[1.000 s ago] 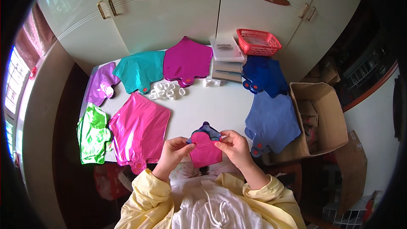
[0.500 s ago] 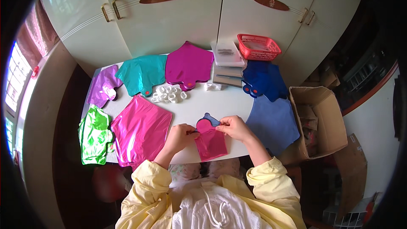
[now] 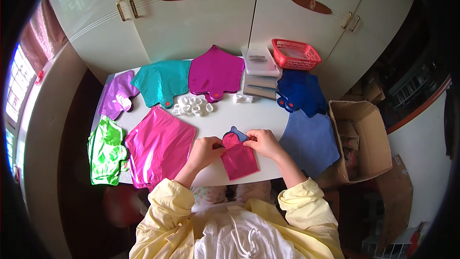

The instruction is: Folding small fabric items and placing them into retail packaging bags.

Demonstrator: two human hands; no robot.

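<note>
At the front middle of the table lies a small folded foil piece (image 3: 241, 162), bright pink with a rounded top and a blue part (image 3: 235, 133) showing behind that top. It looks like a flat foil balloon. My left hand (image 3: 208, 149) is closed, pinching its upper left edge. On the other side my right hand (image 3: 261, 142) pinches the blue edge at the upper right between thumb and fingers. A large pink foil piece (image 3: 160, 148) lies left of my left hand, and a matte blue one (image 3: 311, 139) right of my right hand.
Purple (image 3: 115, 96), green (image 3: 106, 156), teal (image 3: 163, 81), magenta (image 3: 215, 72) and dark blue (image 3: 302, 91) foil pieces ring the table (image 3: 215, 122). White ribbon rolls (image 3: 191, 105) sit mid-table. Behind stand clear plastic boxes (image 3: 261, 62) and a red basket (image 3: 296, 54); an open cardboard box (image 3: 366, 139) is at right.
The pink and blue foil piece has turned slightly, its lower end swinging a little right. Both hands keep their pinch, and the whole view has shifted slightly.
</note>
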